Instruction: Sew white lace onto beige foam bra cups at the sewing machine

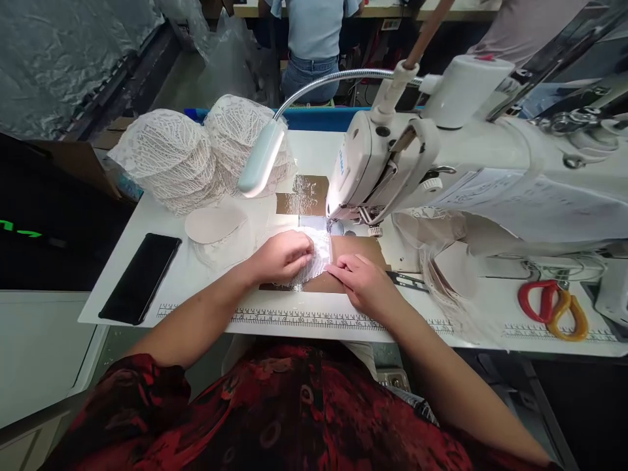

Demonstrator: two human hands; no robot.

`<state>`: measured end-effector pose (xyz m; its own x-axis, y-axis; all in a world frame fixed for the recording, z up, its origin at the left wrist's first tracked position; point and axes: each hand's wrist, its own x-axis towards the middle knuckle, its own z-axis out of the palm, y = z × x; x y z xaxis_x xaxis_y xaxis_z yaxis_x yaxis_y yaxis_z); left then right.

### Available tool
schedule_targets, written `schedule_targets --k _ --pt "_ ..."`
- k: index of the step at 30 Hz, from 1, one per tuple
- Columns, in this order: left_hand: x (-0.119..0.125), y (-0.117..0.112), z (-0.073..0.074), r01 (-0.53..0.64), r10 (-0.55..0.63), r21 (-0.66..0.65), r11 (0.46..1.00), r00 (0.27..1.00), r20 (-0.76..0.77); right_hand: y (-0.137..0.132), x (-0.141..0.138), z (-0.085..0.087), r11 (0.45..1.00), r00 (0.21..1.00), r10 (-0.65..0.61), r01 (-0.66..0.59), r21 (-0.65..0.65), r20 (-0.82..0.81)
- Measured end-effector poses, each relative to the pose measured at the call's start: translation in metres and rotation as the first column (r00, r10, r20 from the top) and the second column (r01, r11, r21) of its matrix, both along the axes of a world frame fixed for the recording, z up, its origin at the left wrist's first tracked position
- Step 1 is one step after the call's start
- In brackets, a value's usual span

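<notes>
A white lace piece [320, 250] lies on the bed of a sewing machine [360, 160], its far edge close to the needle area. My left hand [283, 257] rests on the lace's left part with curled fingers, gripping it. From the right, my right hand [362, 280] pinches the lace's near right edge between thumb and forefinger. The exact spot under the needle is too small to make out. Brown tape [360, 250] covers the bed around the lace. Beside my right hand lies a pair of small dark thread snips [408, 281].
Stacked lace cups [164, 157] stand at the back left under a lamp [263, 156]. Pale pads [216, 222] and a black phone [141, 278] lie left. More cut pieces [456, 268] and red-and-yellow-handled scissors [554, 307] are right. A seated person [314, 33] is beyond the table.
</notes>
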<state>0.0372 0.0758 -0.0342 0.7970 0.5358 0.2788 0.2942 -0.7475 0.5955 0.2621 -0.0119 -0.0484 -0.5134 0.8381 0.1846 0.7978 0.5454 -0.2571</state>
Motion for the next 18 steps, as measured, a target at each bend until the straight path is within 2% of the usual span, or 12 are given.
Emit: schedule_targets --k 3,8,12,18 --pt "0.000 0.000 -0.004 0.111 -0.100 0.167 0.980 0.992 -0.075 -0.007 0.000 -0.003 1.000 1.000 -0.020 0.020 0.013 0.006" --pt "0.004 -0.006 -0.008 0.174 -0.083 0.350 0.920 0.962 -0.260 -0.011 0.000 -0.008 0.999 0.999 -0.036 0.035 0.027 0.005" --pt "0.007 -0.010 -0.008 0.184 -0.039 0.406 0.895 0.939 -0.340 -0.011 -0.001 -0.008 0.998 0.998 -0.055 0.056 0.022 -0.017" --pt "0.006 -0.011 -0.007 0.169 -0.004 0.403 0.899 0.926 -0.378 -0.011 0.000 -0.009 0.998 0.998 -0.043 0.046 0.053 -0.042"
